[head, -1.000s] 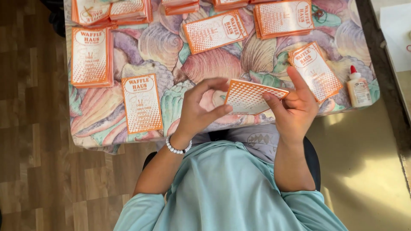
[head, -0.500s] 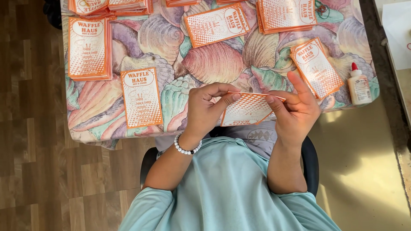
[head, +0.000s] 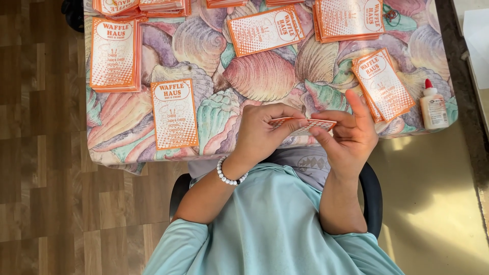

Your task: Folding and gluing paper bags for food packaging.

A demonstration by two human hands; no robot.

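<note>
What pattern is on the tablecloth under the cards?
Large seashells in pink, purple, teal and cream cover the tablecloth, seen in the head view.

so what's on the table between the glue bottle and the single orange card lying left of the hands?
Head view: both hands holding one card, then an orange card stack.

A card (head: 305, 125) sits between the left hand (head: 262, 133) and right hand (head: 351, 140), at the near edge of the surface (head: 265, 76). Left of them lies a single leaflet (head: 174, 114); right, a leaflet stack (head: 383, 84), then a glue bottle (head: 433, 106). More stacks (head: 266, 29) lie behind.
</note>
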